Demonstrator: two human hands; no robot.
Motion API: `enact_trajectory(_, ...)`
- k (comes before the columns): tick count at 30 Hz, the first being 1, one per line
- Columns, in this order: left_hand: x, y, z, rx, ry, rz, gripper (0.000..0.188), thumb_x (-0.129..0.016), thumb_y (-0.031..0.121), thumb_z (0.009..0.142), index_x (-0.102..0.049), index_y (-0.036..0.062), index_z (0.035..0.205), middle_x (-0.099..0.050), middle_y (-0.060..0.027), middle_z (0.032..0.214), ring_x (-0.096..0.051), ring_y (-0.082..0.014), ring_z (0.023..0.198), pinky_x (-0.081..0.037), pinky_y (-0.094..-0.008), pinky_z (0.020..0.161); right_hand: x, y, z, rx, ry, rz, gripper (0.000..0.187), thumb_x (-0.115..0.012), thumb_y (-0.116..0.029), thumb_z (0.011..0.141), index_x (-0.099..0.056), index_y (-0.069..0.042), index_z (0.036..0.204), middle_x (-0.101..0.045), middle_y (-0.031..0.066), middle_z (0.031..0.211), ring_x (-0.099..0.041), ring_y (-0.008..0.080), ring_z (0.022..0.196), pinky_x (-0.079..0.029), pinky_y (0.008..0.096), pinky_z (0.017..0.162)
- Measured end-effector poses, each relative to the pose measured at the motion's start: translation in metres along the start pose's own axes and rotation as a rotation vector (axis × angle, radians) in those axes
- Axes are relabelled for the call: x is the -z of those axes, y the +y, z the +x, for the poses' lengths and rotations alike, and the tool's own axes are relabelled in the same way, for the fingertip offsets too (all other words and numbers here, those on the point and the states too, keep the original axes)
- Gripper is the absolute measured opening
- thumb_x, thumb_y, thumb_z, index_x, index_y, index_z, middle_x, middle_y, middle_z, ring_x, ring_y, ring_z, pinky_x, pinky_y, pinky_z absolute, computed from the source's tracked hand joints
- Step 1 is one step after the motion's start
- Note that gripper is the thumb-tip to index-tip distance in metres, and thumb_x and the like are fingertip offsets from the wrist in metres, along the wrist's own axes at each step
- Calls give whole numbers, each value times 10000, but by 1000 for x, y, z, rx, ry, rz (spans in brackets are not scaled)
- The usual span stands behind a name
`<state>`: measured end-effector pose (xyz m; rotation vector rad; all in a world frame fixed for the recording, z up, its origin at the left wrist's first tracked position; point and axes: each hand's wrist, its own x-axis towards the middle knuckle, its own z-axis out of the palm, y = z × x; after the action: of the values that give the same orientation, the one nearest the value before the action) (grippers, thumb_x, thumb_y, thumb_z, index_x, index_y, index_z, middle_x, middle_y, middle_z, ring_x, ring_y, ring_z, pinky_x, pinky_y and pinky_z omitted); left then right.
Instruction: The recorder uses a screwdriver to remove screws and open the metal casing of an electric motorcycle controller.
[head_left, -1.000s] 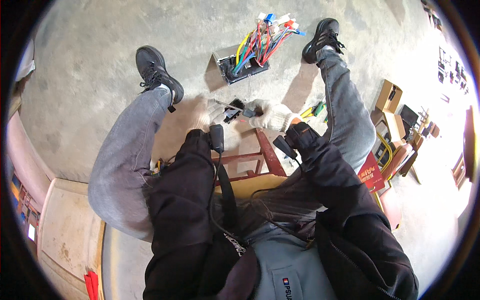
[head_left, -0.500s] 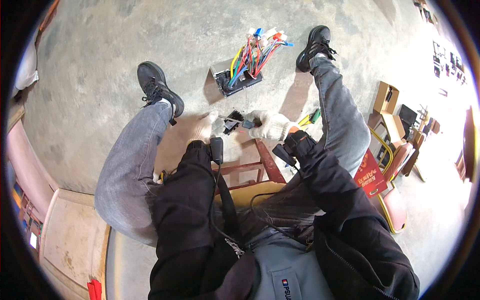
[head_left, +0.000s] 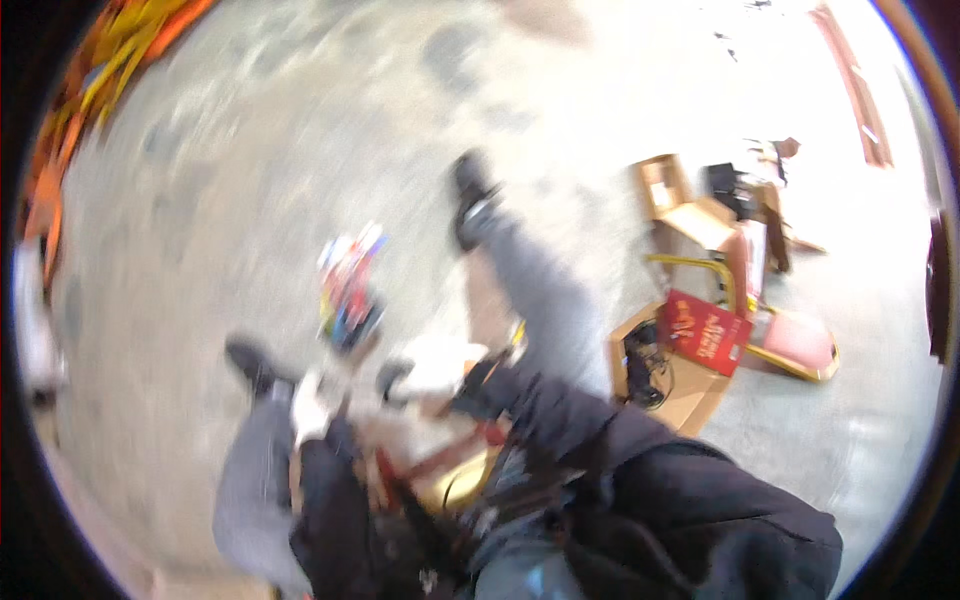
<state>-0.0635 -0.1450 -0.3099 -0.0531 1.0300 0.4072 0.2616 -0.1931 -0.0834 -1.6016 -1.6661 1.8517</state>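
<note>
Motion smears the whole view. My right hand (head_left: 450, 362), in a white knitted glove, is closed on a small dark object (head_left: 393, 380) at its left side; its kind is too blurred to tell. My left hand (head_left: 312, 408), also gloved in white, is apart from it beside my left knee, its fingers smeared. On the floor beyond my hands sits a dark box (head_left: 358, 328) with a bundle of coloured wires (head_left: 346, 280) and connectors rising from it. The small black part seen earlier between my hands cannot be made out.
A red wooden stool frame (head_left: 440, 458) stands between my legs. To the right are an open cardboard box (head_left: 700, 400) with black cables, a red booklet (head_left: 703, 332), a pink-seated chair (head_left: 800, 342) and another opened carton (head_left: 690, 215). Orange and yellow items (head_left: 100, 90) lie far left.
My view has swung to the right, bringing the cardboard box with cables into sight. My hands have drawn apart; earlier they were close together at a thin metal rod over the small black part.
</note>
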Motion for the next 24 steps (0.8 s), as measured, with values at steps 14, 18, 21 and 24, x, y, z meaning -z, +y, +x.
enact_trajectory(14,-265,95,-239,-626,-209,152,342,-575,334,1106,-681,12,1153,-683,-88,1039,-640,-200,962,-545,-357,924,5,-134,-51,250,434,192,600,-681,-276,879,-585,-80,1438,-705,171,1210,-687,299,1124,-530,389,983)
enact_trajectory(18,-231,111,-224,-733,-245,198,389,-551,401,1106,-689,40,1150,-680,-69,1007,-631,-185,882,-532,-306,826,7,-154,-72,228,408,219,591,-671,-271,895,-576,-76,1445,-694,169,1226,-680,302,1136,-524,389,993)
enact_trajectory(21,-230,111,-230,-731,-234,196,427,-530,453,1103,-691,64,1172,-682,-69,1016,-630,-177,892,-506,-278,805,2,-151,-73,257,420,255,592,-660,-257,893,-576,-79,1450,-689,172,1238,-679,296,1134,-521,382,995)
enact_trajectory(24,-249,92,-261,-795,-227,207,417,-536,446,1099,-685,66,1186,-683,-67,1044,-625,-178,941,-493,-281,844,2,-172,-94,270,412,292,589,-655,-248,889,-577,-81,1449,-691,164,1243,-677,294,1135,-520,384,998)
